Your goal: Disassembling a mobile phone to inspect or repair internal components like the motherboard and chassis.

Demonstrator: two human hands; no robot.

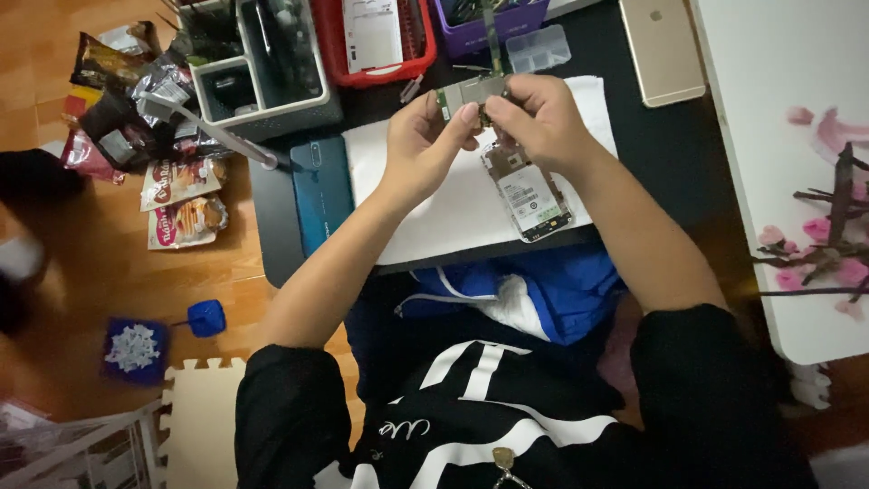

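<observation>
Teal phone (322,188) flat on counter (281,237), left of white cloth (453,204). Left hand (425,136) + right hand (536,118) both pinched on circuit board (471,91), held above cloth. Opened phone body (528,192) lies on cloth under right hand. Gold phone (661,47) far right.

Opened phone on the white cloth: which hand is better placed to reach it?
Right, probably. The right hand sits just above the opened phone; the left hand is farther left. Both grip the circuit board.

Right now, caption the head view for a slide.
Both hands, left hand and right hand, hold a small circuit board above an opened phone on a white cloth.
</observation>
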